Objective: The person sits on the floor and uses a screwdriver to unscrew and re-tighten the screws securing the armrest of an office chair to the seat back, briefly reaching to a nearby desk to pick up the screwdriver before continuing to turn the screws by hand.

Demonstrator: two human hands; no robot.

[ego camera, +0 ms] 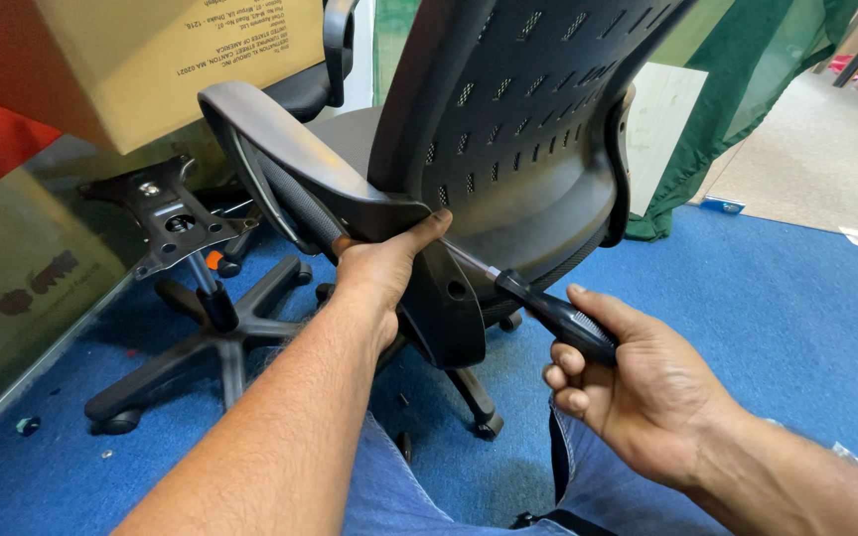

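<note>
Fingers (588, 382) around black (perhaps ridged) screwdriver (553, 316)

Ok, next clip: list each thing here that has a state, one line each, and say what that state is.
Left hand: gripping the armrest bracket, thumb on top.
Right hand: closed around the screwdriver handle.
Screwdriver: held, shaft angled up-left towards the bracket; tip hidden.
Office chair: upright on its base, armrest in place.
Second chair base: standing, no seat on its mounting plate.
Cardboard box: resting on a chair behind.

Office chair (528, 119) at centre, chair base (201, 328) to its left, cardboard box (171, 60) behind the base
</note>
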